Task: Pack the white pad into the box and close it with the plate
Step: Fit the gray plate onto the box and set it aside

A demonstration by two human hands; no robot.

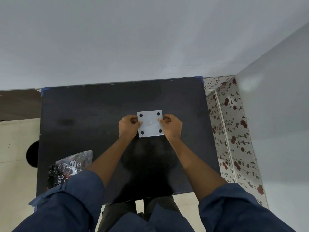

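Note:
A square white plate with a dark round hole near each of its corners lies at the middle of the black table. My left hand pinches its left edge, thumb on top. My right hand pinches its right edge the same way. The plate hides whatever is beneath it, so neither a box nor the white pad shows.
A crumpled clear plastic bag with dark printing lies at the table's near left corner. A grey wall runs behind the table, and a flower-patterned surface stands to its right. A cream cabinet sits to the left.

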